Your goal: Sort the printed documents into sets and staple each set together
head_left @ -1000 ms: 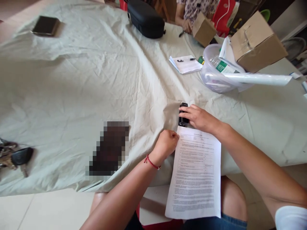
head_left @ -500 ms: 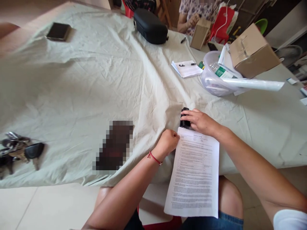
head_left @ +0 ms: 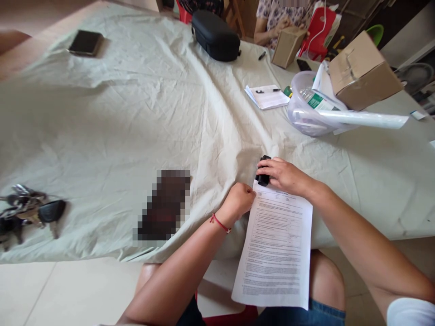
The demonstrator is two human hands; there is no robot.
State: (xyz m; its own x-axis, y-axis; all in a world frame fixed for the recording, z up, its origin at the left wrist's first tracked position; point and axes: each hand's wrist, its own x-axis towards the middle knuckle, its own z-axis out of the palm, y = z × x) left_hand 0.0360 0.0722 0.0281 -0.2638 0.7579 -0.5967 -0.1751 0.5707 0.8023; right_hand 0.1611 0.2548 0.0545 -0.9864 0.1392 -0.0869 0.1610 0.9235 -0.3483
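Printed sheets of paper (head_left: 277, 244) hang from the table's near edge over my lap, their upper end on the cloth. My left hand (head_left: 240, 199) is closed at the paper's upper left edge, pinching it. At the top left corner of the paper stands a small black stapler (head_left: 263, 174). My right hand (head_left: 283, 174) lies over it from the right, fingers bent across its top. The palm side of that hand and part of the stapler's base are hidden.
Left on the cloth lie a blurred dark phone-like item (head_left: 165, 206) and keys (head_left: 30, 210). Farther off are a black case (head_left: 215, 36), a notepad (head_left: 267, 97), a plastic basin (head_left: 306, 115) and a cardboard box (head_left: 363, 70). A person opposite handles a small box (head_left: 288, 46).
My right hand and the stapler have shifted and turned slightly at the paper's corner. My left hand stays at the paper's edge. The person opposite has moved their hands at the small box.
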